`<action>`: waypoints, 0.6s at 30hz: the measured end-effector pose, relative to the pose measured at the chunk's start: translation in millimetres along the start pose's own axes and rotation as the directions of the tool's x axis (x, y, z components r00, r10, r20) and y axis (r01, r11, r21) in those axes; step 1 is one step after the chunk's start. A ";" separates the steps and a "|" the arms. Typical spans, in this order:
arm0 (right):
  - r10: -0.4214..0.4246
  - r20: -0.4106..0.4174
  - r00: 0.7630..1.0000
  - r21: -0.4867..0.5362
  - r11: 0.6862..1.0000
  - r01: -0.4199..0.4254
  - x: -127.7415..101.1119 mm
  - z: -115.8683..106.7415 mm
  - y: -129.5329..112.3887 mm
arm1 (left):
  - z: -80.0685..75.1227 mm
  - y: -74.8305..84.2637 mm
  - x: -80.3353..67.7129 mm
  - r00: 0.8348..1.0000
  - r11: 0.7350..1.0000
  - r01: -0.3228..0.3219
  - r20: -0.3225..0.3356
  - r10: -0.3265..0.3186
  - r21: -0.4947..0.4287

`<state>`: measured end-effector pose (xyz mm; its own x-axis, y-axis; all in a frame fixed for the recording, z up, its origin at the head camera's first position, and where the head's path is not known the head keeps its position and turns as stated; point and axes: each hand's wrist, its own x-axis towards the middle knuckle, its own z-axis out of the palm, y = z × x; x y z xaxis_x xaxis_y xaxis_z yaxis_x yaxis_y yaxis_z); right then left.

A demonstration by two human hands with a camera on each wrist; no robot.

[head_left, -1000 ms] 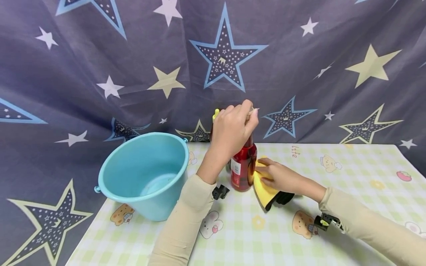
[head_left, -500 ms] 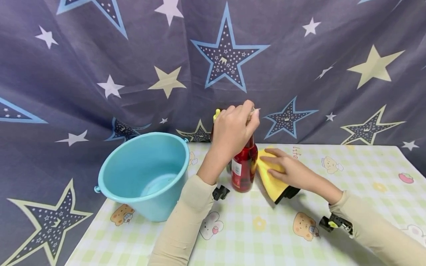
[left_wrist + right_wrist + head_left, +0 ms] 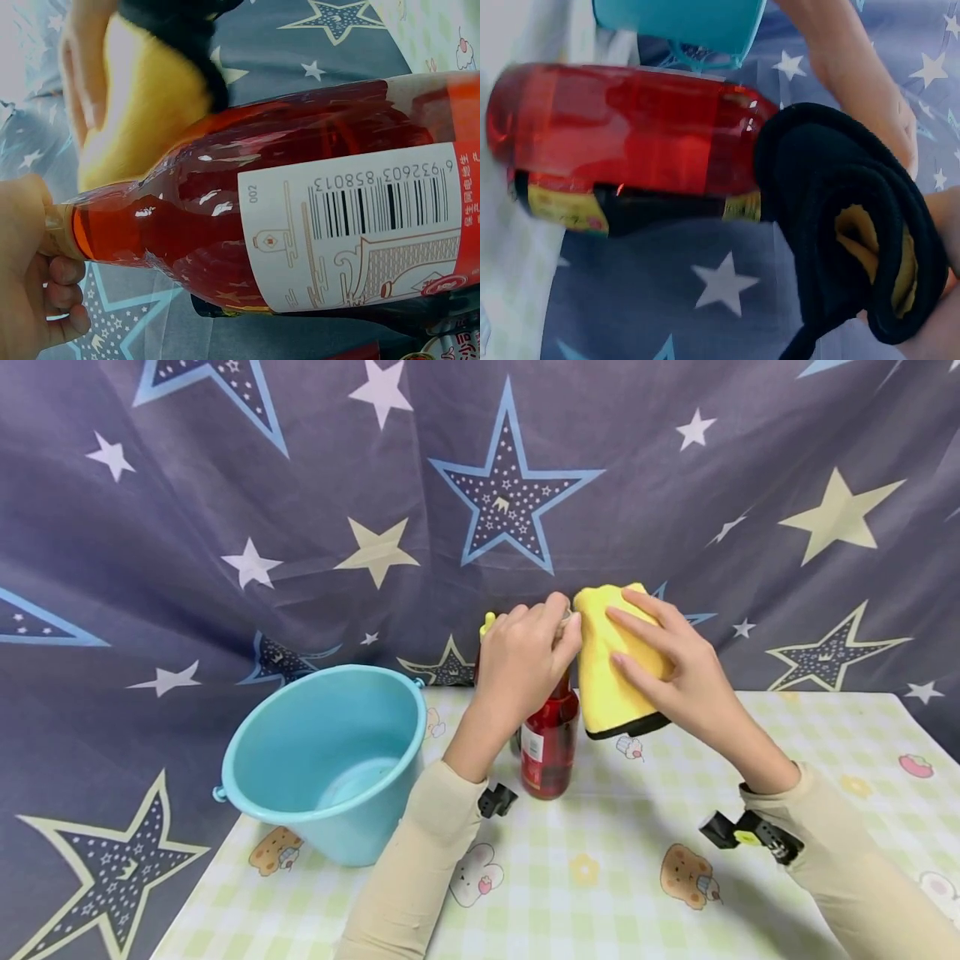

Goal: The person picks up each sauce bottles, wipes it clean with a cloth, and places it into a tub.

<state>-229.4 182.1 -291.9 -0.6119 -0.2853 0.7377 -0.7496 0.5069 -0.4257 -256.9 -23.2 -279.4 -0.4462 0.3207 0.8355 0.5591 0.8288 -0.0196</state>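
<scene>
My left hand (image 3: 521, 660) grips the neck of a glass bottle of red liquid (image 3: 551, 752), which stands upright on the table. A white barcode label (image 3: 352, 225) faces the left wrist camera. In my right hand (image 3: 693, 672) is a folded yellow cloth with black edging (image 3: 618, 652). The cloth is raised beside the bottle's upper part, right of my left hand. From the right wrist, its rolled black edge (image 3: 802, 172) overlaps the bottle's shoulder. Whether cloth and glass touch is hard to tell.
A light blue bucket (image 3: 326, 810) stands left of the bottle. Directly behind the red bottle is a darker bottle (image 3: 652, 206), mostly hidden, near a yellow tip (image 3: 487, 622). A checked cloth covers the table (image 3: 540, 893); a starry curtain (image 3: 637, 427) hangs behind.
My right hand has lifted the yellow cloth from low beside the bottle's body to the height of its neck. The left hand and the bottle have stayed in place.
</scene>
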 end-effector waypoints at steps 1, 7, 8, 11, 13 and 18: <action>0.003 -0.010 1.000 0.020 1.000 -0.003 1.6 2.1 -2.9 | -0.1 -0.2 -0.1 1.000 1.000 0.001 0.001 -0.001 0.001; 0.006 -0.059 0.998 0.112 0.994 0.001 2.4 19.9 -14.0 | -0.2 -1.2 -1.7 1.000 1.000 0.006 0.004 -0.006 -0.007; 0.007 -0.069 0.998 0.118 0.993 0.001 1.6 22.2 -14.7 | -0.2 -1.2 -2.1 1.000 1.000 0.007 0.006 -0.006 -0.011; 0.012 -0.091 0.996 0.126 0.992 0.000 -0.6 26.7 -15.4 | 0.1 -1.0 -2.5 1.000 1.000 0.005 0.009 -0.005 -0.016; 0.010 -0.095 0.995 0.118 0.993 0.002 -1.3 28.4 -15.2 | 0.3 -1.0 -2.5 1.000 1.000 0.002 0.004 -0.002 -0.014; -0.021 -0.096 0.995 0.061 0.998 0.027 -0.9 30.3 -13.5 | 0.5 -1.2 -1.3 1.000 1.000 -0.008 -0.009 0.008 -0.010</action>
<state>-226.3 150.8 -302.6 -0.5688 -0.2169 0.7933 -0.7800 0.4483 -0.4367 -257.3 -24.4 -280.8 -0.4356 0.3233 0.8401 0.5696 0.8217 -0.0208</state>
